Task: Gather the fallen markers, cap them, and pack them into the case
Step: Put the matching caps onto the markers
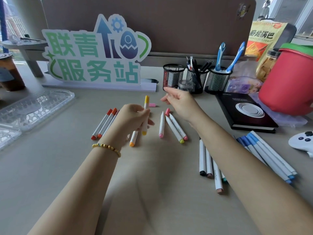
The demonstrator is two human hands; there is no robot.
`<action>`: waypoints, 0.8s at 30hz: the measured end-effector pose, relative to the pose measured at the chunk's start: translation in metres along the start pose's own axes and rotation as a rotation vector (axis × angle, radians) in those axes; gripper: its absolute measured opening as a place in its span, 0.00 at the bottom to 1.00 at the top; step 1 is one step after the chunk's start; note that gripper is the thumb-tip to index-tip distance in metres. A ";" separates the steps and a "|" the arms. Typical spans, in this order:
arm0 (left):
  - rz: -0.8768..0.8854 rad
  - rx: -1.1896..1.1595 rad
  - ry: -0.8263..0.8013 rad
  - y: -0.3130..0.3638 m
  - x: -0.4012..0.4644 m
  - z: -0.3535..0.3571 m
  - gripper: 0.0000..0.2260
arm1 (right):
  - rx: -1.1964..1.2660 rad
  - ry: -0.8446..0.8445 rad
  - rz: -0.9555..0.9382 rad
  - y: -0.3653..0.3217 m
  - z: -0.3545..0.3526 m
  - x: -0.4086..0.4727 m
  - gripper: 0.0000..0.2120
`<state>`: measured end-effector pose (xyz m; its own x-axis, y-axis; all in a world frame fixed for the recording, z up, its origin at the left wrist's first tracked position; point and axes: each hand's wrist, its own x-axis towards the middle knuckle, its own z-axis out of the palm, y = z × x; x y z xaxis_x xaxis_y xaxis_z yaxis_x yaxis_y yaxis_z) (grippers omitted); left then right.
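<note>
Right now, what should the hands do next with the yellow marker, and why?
Probably lay the yellow marker down with the other capped ones, or carry it to the clear case on the left. The left hand grips it upright with its cap already on, and the right hand hovers holding nothing.

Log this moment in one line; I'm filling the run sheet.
left hand: holds yellow marker upright | right hand: raised, holds nothing | case: open, no markers visible inside

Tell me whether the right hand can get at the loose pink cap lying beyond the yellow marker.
Probably yes. The right hand hovers open just right of the pink cap, with bare desk between them; the left hand holding the yellow marker sits nearer the camera, not between.
</note>
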<state>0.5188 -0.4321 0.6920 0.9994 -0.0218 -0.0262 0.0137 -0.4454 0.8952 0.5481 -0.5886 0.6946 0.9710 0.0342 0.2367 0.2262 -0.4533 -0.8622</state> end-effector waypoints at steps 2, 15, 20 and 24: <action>0.098 0.393 0.110 -0.005 0.000 0.001 0.16 | -0.028 0.036 0.046 0.005 -0.003 0.003 0.18; 0.246 1.064 0.094 -0.024 0.010 0.022 0.13 | -0.132 -0.028 0.255 0.027 -0.014 0.004 0.17; 0.272 1.055 0.142 -0.028 0.011 0.024 0.12 | -0.322 -0.070 0.300 0.033 -0.015 0.007 0.13; 0.368 0.924 0.244 -0.022 0.007 0.029 0.12 | -0.484 -0.192 0.311 0.027 -0.022 0.003 0.09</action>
<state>0.5245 -0.4484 0.6592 0.9173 -0.1598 0.3647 -0.2215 -0.9660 0.1337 0.5552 -0.6201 0.6823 0.9928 -0.0254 -0.1172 -0.0878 -0.8198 -0.5659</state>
